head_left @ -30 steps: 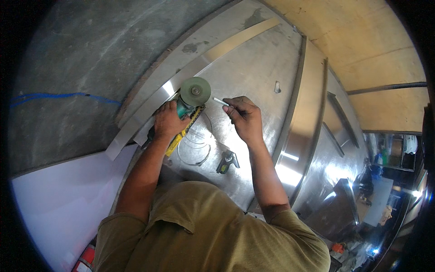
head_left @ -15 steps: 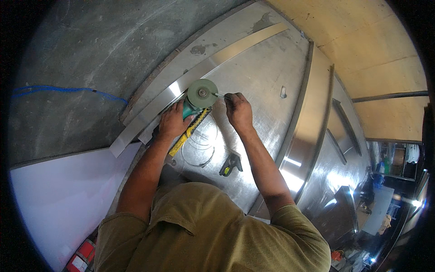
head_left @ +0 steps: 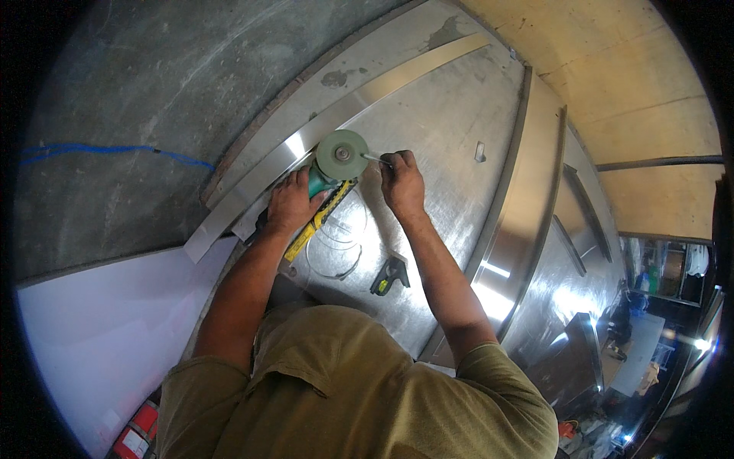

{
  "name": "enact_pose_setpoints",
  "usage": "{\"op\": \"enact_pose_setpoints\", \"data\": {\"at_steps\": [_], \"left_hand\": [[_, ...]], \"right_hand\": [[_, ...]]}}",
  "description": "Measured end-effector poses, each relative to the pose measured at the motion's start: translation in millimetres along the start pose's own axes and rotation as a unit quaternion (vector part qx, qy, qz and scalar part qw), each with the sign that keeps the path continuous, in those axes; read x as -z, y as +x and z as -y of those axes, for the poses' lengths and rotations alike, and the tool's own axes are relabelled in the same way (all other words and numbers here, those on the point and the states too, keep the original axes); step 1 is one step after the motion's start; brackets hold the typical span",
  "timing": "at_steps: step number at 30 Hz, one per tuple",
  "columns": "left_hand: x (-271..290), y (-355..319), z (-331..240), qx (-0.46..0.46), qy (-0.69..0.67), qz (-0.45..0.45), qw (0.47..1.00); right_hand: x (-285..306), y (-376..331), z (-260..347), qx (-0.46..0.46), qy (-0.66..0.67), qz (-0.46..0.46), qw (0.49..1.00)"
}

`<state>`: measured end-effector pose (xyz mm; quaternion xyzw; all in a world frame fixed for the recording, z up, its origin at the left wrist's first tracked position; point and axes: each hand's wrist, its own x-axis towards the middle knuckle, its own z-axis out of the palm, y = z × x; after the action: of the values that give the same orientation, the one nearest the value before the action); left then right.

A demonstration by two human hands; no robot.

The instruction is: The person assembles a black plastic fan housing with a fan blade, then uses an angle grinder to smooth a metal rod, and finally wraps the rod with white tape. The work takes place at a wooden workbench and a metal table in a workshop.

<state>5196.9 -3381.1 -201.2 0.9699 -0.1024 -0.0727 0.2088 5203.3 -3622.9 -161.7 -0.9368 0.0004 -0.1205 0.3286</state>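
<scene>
Broad grey sheet-metal bench (head_left: 451, 115); over it, one teal-bodied angle grinder (head_left: 317, 183) with round green disc (head_left: 342, 167), gripped by the left hand (head_left: 291, 202). One thin pale rod (head_left: 372, 157), pinched narrowly in the right hand (head_left: 403, 185), tip at the disc's right edge: contact apparently made, shaping done or left cannot be told.

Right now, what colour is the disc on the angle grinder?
Dull grey-green disc, around a grey metal centre nut; shows best in the head view.
</scene>
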Motion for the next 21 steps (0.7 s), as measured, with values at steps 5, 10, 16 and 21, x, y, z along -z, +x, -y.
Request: {"op": "enact_pose_setpoints", "data": {"at_steps": [5, 10, 16, 21], "left_hand": [[-3, 0, 0, -0.008, 0.013, -0.016, 1.0], [-3, 1, 1, -0.008, 0.02, -0.015, 1.0], [-3, 1, -1, -0.006, 0.024, -0.021, 0.999], [-1, 1, -1, 0.003, 0.016, -0.003, 1.0]], "right_hand": [[-1, 2, -2, 0.019, 0.007, -0.013, 1.0], [-2, 4, -6, 0.022, -0.015, -0.002, 1.0], [-5, 8, -11, 0.037, -0.005, -0.013, 0.999], [-7, 10, -13, 0.039, 0.001, 0.001, 0.999]]}}
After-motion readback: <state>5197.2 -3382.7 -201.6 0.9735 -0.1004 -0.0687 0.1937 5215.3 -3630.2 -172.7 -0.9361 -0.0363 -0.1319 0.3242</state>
